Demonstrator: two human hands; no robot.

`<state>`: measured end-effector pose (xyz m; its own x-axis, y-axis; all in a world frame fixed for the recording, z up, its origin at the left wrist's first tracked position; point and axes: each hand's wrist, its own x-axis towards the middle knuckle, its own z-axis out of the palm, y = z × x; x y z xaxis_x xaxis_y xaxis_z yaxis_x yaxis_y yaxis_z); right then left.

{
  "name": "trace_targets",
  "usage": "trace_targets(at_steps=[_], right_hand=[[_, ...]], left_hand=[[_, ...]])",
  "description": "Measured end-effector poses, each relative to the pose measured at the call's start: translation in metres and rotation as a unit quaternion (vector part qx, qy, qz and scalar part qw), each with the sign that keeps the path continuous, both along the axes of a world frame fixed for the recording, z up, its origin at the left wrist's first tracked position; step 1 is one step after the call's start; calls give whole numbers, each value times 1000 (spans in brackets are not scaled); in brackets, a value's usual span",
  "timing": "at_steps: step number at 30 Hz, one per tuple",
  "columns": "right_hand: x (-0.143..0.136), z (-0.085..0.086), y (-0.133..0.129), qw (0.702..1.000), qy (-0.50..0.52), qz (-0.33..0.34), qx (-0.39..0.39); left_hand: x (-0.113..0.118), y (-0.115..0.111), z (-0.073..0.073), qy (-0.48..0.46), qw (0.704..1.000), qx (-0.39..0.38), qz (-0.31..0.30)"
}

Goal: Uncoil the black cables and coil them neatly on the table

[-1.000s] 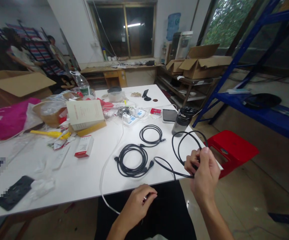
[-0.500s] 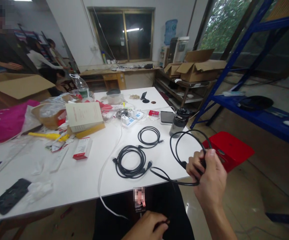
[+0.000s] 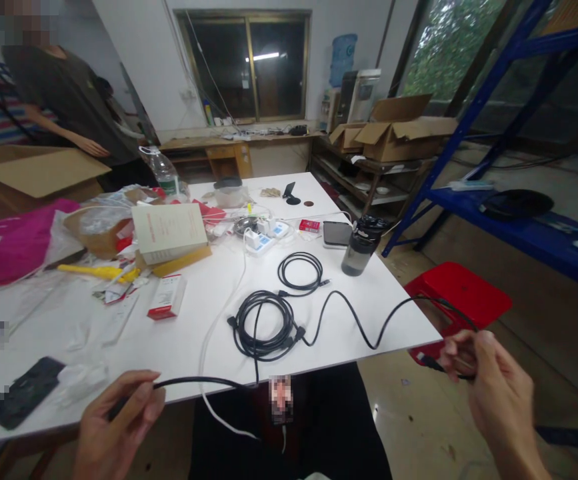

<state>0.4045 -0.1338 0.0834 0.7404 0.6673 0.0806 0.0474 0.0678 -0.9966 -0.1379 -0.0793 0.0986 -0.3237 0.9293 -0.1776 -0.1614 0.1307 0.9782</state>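
Note:
A black cable (image 3: 349,303) runs in loose waves over the front of the white table (image 3: 379,360). My right hand (image 3: 499,387) is closed on it beyond the table's right corner, with a plug hanging by the fingers. At the front left edge, my left hand (image 3: 121,417) pinches another stretch of black cable, which leads over to the coil. Beneath that stretch lies a coiled black cable (image 3: 236,333) with plugs at its sides. Just behind it rests a smaller coiled black cable (image 3: 281,281). Whether both hands hold one and the same cable, I cannot tell.
A dark bottle (image 3: 361,247) stands near the table's right edge, a red stool (image 3: 463,293) beyond it. Left are a red-and-white box (image 3: 167,298), a phone-like black slab (image 3: 26,392) and piled packaging. A white cord (image 3: 213,327) crosses the table. Someone in a dark shirt (image 3: 76,93) stands at far left.
My hands have moved far apart, the left to the left edge and the right further right. The loops in my right hand have opened out into a long stretch. The person at left has moved right.

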Motion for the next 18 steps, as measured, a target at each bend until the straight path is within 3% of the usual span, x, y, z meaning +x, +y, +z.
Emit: trace_targets(at_steps=[4, 8, 12, 15, 18], right_hand=[[14, 5, -7, 998, 4, -51, 30], [0, -9, -3, 1000, 23, -6, 11], [-53, -20, 11, 987, 33, 147, -52], [-106, -19, 20, 954, 41, 286, -78], [-151, -15, 22, 928, 37, 361, -85]], left_hand=[[6, 3, -8, -36, 999, 1, 0], [44, -3, -17, -69, 996, -17, -56], [95, -1, -22, -105, 980, -14, -167], [131, 9, -28, -106, 957, 5, -270], [160, 20, -34, -94, 944, 11, -317]])
